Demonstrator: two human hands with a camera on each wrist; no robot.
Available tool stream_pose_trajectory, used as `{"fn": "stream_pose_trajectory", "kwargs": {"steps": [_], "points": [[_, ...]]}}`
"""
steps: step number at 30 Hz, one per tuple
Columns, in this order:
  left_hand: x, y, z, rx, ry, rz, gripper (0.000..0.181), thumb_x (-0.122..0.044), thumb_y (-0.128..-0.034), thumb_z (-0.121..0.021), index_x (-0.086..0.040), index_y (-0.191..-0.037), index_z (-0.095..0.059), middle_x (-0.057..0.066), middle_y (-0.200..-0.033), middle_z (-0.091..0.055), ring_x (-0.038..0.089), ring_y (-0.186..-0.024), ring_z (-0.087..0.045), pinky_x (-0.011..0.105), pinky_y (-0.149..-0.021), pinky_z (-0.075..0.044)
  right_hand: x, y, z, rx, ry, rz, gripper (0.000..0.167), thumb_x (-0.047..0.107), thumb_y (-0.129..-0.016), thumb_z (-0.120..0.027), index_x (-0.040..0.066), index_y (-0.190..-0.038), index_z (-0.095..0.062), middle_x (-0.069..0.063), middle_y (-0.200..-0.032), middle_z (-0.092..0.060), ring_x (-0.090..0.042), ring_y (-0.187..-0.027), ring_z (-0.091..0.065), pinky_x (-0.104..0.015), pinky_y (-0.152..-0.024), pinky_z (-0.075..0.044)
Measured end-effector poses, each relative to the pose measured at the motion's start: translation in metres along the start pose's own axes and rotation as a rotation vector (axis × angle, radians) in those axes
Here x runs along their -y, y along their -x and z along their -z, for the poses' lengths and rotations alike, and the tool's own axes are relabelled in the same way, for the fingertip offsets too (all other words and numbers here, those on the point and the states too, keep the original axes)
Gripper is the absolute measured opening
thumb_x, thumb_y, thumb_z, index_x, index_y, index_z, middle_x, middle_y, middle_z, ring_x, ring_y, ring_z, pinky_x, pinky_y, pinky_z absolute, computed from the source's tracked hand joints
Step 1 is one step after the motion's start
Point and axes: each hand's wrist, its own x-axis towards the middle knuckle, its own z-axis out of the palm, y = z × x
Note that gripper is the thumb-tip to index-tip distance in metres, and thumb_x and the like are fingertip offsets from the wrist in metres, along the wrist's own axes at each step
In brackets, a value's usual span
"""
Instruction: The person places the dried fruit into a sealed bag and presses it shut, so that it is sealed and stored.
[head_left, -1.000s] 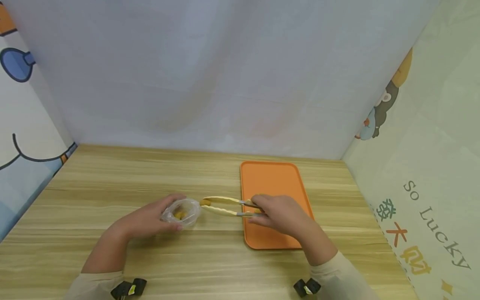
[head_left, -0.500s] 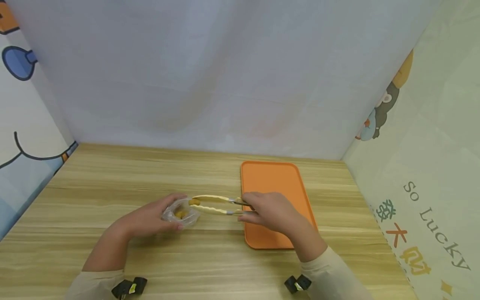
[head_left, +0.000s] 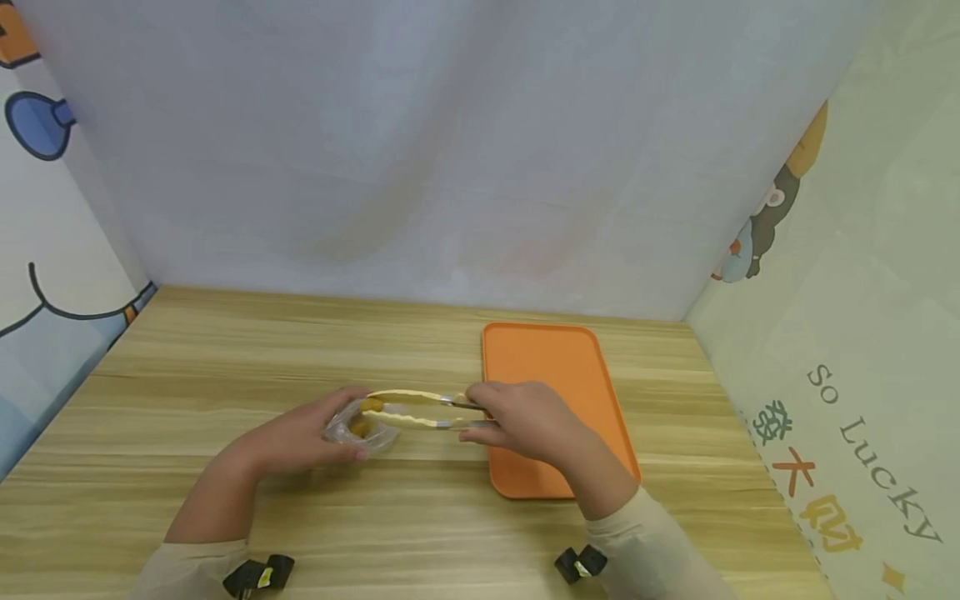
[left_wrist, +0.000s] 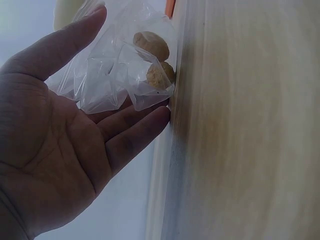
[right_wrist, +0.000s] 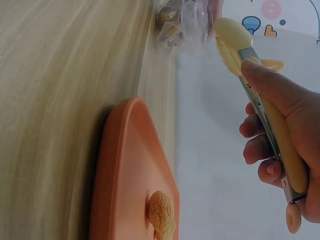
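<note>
My left hand (head_left: 300, 437) holds a clear plastic bag (head_left: 341, 429) upright on the table, its thumb and fingers round the sides. Two roundish tan-brown lumps (left_wrist: 151, 46) show at the bag's bottom in the left wrist view. My right hand (head_left: 528, 421) grips tongs (head_left: 412, 422) with cream tips and metal arms. Over the mouth of the bag, the tong tips hold another golden-brown lump (head_left: 371, 404). In the right wrist view, a wrinkled golden-brown piece (right_wrist: 161, 210) lies on the orange tray (head_left: 540, 350); my right hand hides it from the head view.
The wood-grain table (head_left: 300, 333) reaches back to a pale cloth backdrop (head_left: 450, 167). A printed cloth (head_left: 862, 333) stands along the right side, and another with cartoon shapes (head_left: 67, 225) along the left. The tray lies to the right of the bag.
My right hand has moved left with the tongs, bringing the lump in their tips from the bag's right side to over its mouth. The left hand and bag have stayed in place.
</note>
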Motion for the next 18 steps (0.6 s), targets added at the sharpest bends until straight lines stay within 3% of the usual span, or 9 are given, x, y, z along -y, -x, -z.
{"fn": "stream_pose_trajectory", "kwargs": {"steps": [6,18], "points": [[-0.0004,-0.0009,0.0001,-0.004,-0.004,-0.004,0.085,-0.056,-0.08,-0.074,-0.025,-0.148,-0.034,0.008,-0.137,-0.05,0.027,-0.118,-0.052,0.051,-0.093,-0.044,0.0017,-0.0029,-0.0004,0.003,-0.01,0.006,0.039,0.055,-0.087,-0.066,0.02,-0.103,-0.056,0.014,-0.073,-0.051,-0.003,-0.051,-0.037,-0.019,-0.047,-0.03],[-0.0035,-0.0005,0.0006,0.008,0.018,-0.002,0.077,-0.053,-0.081,-0.075,-0.031,-0.145,-0.037,0.003,-0.128,-0.053,0.021,-0.106,-0.054,0.044,-0.086,-0.045,0.0002,0.0007,0.0022,-0.022,-0.011,0.01,0.041,0.053,-0.086,-0.069,0.019,-0.103,-0.056,0.011,-0.074,-0.053,-0.002,-0.05,-0.037,-0.019,-0.047,-0.031]]}}
